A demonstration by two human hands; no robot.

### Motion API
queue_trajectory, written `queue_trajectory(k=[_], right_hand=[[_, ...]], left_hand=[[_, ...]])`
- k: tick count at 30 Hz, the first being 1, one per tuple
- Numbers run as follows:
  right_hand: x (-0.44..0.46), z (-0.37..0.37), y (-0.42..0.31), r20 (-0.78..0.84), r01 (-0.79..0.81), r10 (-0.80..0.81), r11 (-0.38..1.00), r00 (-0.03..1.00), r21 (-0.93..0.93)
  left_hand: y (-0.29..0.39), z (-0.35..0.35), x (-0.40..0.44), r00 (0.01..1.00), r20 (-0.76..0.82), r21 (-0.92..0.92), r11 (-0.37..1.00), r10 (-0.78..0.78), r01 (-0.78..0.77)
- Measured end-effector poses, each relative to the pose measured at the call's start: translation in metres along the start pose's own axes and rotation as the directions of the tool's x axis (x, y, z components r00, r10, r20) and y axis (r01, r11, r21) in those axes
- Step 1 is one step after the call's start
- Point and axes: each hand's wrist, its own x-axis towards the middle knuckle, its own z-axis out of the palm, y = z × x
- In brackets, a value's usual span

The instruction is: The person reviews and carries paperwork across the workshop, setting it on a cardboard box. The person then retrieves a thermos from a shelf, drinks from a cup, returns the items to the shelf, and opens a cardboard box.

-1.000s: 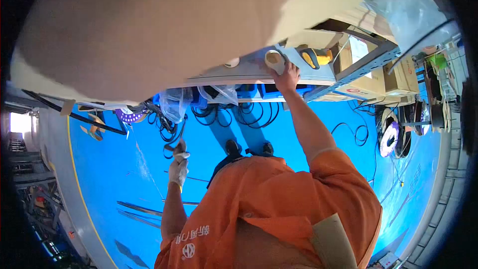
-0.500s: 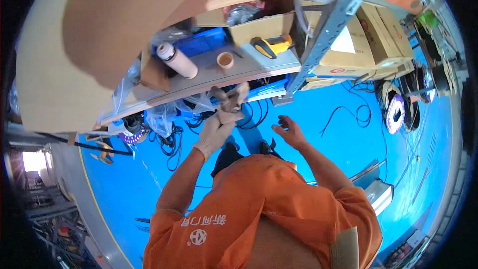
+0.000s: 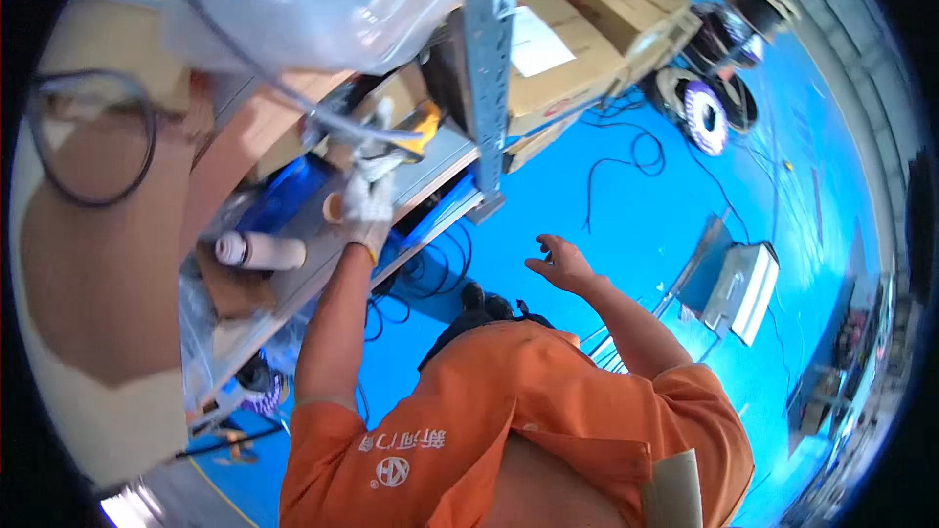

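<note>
My left hand (image 3: 368, 207), in a pale work glove, reaches over the shelf (image 3: 328, 269). It is closed on a crumpled greyish piece that looks like a second glove (image 3: 372, 152), though blur softens its outline. Just beyond is a yellow and black handheld scanner (image 3: 423, 130); whether they touch I cannot tell. A small tan cup (image 3: 334, 207) sits close to the wrist, and a pale bottle with a white cap (image 3: 262, 251) lies further left. Bare and holding nothing, my right hand (image 3: 562, 262) hangs over the blue floor with its fingers apart and slightly bent.
A grey perforated upright (image 3: 489, 68) stands at the shelf corner. Clear plastic wrap (image 3: 323, 0) hangs above. Cardboard boxes (image 3: 577, 49) are stacked to the right. Black cable (image 3: 626, 161) and a purple-and-white spool (image 3: 704, 119) lie on the floor. A blue bin (image 3: 284, 196) sits on the shelf.
My left hand has moved from the shelf's front edge in over the shelf, toward the scanner. The view has turned, bringing the upright leftward. My right hand stays open over the floor.
</note>
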Motion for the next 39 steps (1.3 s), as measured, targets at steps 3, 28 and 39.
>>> queue_trajectory(k=[3,28,39], right_hand=[[-0.010,-0.004,0.004,-0.032,-0.084,0.081,0.993,0.996,-0.078],[-0.046,-0.148,0.186,-0.132,-0.238,0.228,0.969,0.965,-0.061],[-0.065,-0.159,0.228,-0.123,-0.324,0.329,0.944,0.936,0.061]], left_hand=[[-0.056,-0.021,0.036,0.980,0.037,0.352,0.915,0.196,-0.196],[0.030,0.100,-0.024,0.798,-0.563,0.712,0.364,-0.216,0.600],[-0.027,0.190,-0.153,0.963,0.259,0.907,0.324,0.081,-0.271]])
